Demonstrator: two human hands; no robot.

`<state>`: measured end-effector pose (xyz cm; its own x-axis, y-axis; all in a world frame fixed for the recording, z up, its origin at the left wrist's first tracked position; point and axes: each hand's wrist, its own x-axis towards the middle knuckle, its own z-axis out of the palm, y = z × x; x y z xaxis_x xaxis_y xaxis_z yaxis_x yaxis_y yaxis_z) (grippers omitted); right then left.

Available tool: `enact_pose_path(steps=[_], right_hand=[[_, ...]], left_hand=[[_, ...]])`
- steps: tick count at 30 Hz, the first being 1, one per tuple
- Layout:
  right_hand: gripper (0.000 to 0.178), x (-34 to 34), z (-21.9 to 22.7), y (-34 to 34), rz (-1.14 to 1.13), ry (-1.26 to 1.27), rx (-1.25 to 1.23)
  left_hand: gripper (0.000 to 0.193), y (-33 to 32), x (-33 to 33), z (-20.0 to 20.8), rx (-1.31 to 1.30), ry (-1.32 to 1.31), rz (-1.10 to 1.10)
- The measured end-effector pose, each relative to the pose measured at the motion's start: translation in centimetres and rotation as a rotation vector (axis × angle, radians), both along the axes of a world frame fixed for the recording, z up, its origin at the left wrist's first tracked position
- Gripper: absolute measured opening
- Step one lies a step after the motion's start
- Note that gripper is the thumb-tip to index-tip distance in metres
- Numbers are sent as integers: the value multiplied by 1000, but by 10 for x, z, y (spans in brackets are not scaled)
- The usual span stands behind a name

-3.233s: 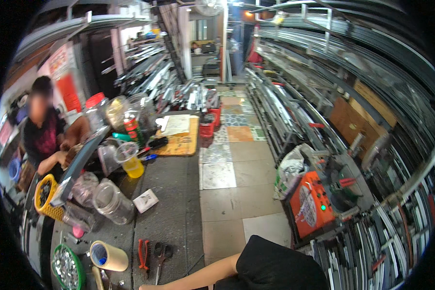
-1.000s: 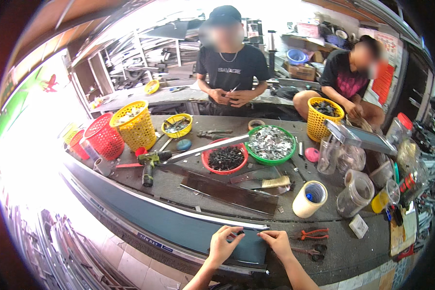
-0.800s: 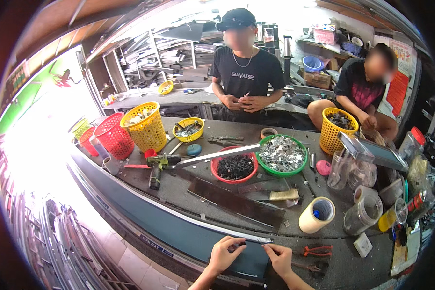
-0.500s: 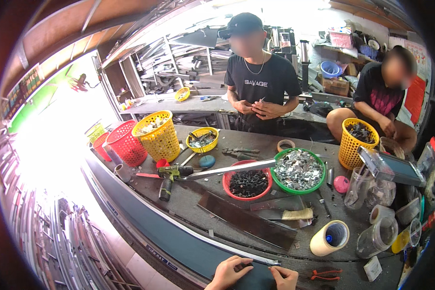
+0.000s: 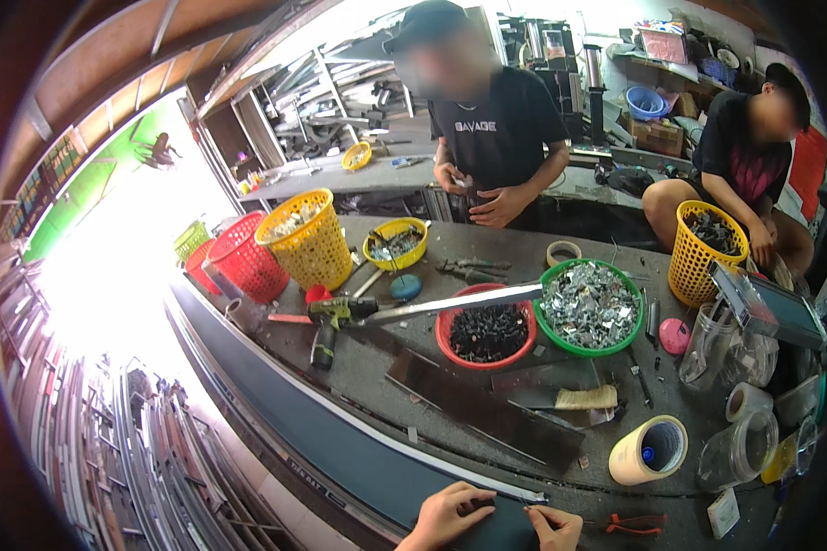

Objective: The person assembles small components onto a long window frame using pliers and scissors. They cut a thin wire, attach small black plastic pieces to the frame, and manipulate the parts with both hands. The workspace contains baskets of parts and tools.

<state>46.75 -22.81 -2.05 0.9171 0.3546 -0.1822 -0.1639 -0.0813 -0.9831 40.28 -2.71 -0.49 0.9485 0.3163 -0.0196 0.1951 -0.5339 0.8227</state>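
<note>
A long dark grey-green panel (image 5: 340, 482) with a pale strip (image 5: 423, 466) along its far edge lies along the bench front. My left hand (image 5: 450, 516) rests over the panel near that strip, its fingers curled together; whatever they hold is hidden. Beside it, at the strip's end, my right hand (image 5: 553, 529) is closed in a pinch, thumb against forefinger. Something tiny and dark may be between those fingertips, too small to name. Just right of this hand lie red-handled pliers (image 5: 634, 523).
Beyond the panel sit a dark flat profile (image 5: 482, 413), a tape roll (image 5: 648, 450), a red basket (image 5: 485, 340) of black parts, a green basket (image 5: 590, 308) of metal pieces and a cordless drill (image 5: 331, 321). Clear jars (image 5: 737, 450) crowd the right. Two people are across the bench.
My view has shifted, so the bench things sit farther right. The person opposite leans forward, one hand lowered toward the bench. My hands stay by the strip's end, the right still pinched.
</note>
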Motion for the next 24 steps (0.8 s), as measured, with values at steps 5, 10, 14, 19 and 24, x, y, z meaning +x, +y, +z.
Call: enact_pose_path(steps=[5, 10, 14, 19, 24], right_hand=[[20, 0, -4, 1, 4, -23, -5], [22, -1, 0, 0, 10, -74, -11], [21, -2, -3, -3, -13, -85, -4], [12, -1, -26, 0, -43, -21, 76], [12, -1, -36, -3, -34, 24, 106]], left_hand=[[27, 2, -3, -11, -10, -20, 9], [27, 2, -4, -7, -9, -2, -6], [27, 2, -4, -7, 5, -39, -20], [27, 2, -4, -9, 39, -26, -15], [28, 1, -5, -9, 47, -31, -8]])
